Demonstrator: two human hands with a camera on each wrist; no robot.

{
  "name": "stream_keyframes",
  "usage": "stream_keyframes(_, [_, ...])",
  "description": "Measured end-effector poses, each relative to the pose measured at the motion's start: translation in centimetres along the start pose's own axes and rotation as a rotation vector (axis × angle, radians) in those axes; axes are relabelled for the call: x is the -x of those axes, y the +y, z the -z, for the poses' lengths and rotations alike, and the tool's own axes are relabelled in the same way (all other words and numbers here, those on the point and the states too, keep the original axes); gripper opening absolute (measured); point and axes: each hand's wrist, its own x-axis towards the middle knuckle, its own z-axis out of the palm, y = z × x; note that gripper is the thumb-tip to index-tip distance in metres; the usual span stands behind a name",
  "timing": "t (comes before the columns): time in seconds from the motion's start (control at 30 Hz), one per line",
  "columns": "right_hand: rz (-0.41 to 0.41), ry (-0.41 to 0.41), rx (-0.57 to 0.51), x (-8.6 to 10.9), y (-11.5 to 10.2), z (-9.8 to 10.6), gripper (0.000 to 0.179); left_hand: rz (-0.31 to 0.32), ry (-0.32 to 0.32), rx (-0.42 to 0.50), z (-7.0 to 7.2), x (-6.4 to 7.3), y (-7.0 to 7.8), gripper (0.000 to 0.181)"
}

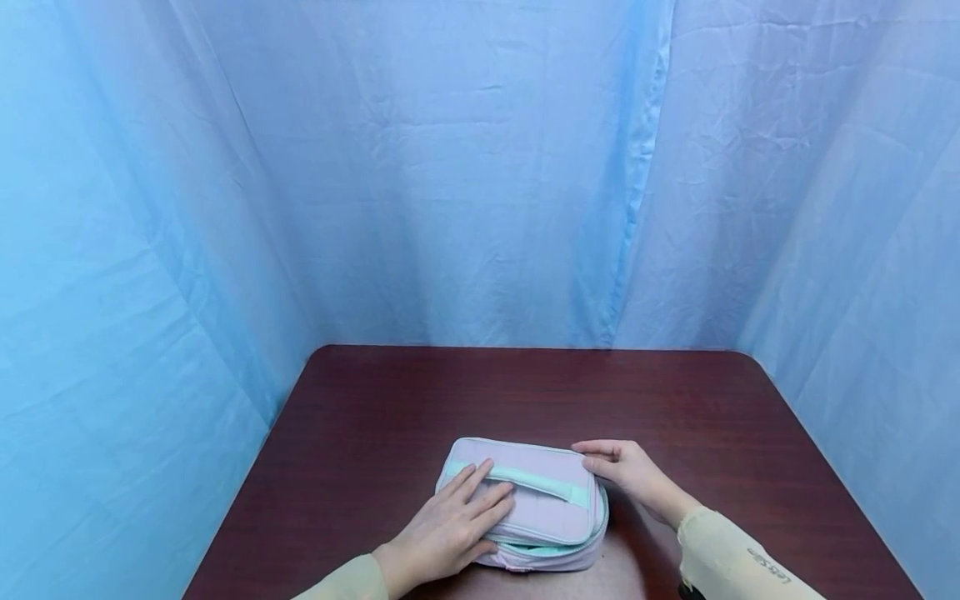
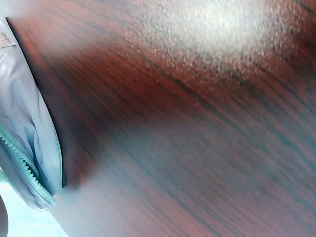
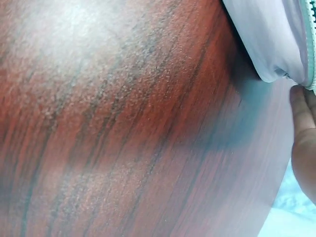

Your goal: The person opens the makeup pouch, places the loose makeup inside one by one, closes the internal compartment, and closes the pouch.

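Note:
A lilac zippered bag (image 1: 536,517) with mint trim lies on the table, its mint carry handle (image 1: 534,482) running across the lid. Along the near side the zipper is parted, leaving a narrow gap under the lid. My left hand (image 1: 453,527) rests on the lid's left part, fingers extended over one end of the handle. At the far right corner, my right hand (image 1: 639,477) pinches the lid's edge between thumb and fingers. The left wrist view shows the bag's side and zipper teeth (image 2: 22,160). In the right wrist view, fingers (image 3: 301,106) meet the bag's corner.
The dark reddish wooden table (image 1: 360,400) has rounded far corners. Light blue curtains (image 1: 480,183) hang behind it and along both sides. Light glares off the table surface in both wrist views.

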Motion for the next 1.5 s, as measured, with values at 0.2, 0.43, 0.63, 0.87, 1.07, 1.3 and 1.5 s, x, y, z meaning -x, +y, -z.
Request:
stream_keyframes(0.2, [-0.006,-0.011,0.062,-0.1,0.3,-0.3,0.044,-0.029,0.005,-0.003,-0.1,-0.2,-0.2,0.063])
stream_keyframes(0.43, [-0.012,0.009,0.105,0.1,0.4,-0.5,0.043,-0.077,-0.069,0.103,0.4,-1.1,-0.6,0.08])
stream_keyframes(0.63, [-0.001,0.015,0.12,0.0,0.4,-0.5,0.042,0.105,-0.226,0.143,1.1,-2.6,-0.1,0.11])
stream_keyframes(0.87, [0.01,0.007,0.113,0.1,0.6,-0.4,0.043,0.152,-0.245,0.089,1.3,-4.1,0.2,0.117])
stream_keyframes(1.07, [0.019,0.003,0.109,0.1,0.7,-0.3,0.043,0.161,-0.167,0.057,1.3,-4.4,0.0,0.088])
stream_keyframes(1.3, [0.0,0.012,0.119,0.0,0.8,-0.2,0.044,0.183,-0.054,0.034,0.8,-5.4,-0.5,0.042])
stream_keyframes(1.5, [0.0,0.01,0.13,0.1,0.9,-0.2,0.045,0.186,-0.015,0.026,0.7,-6.2,-0.8,0.025])
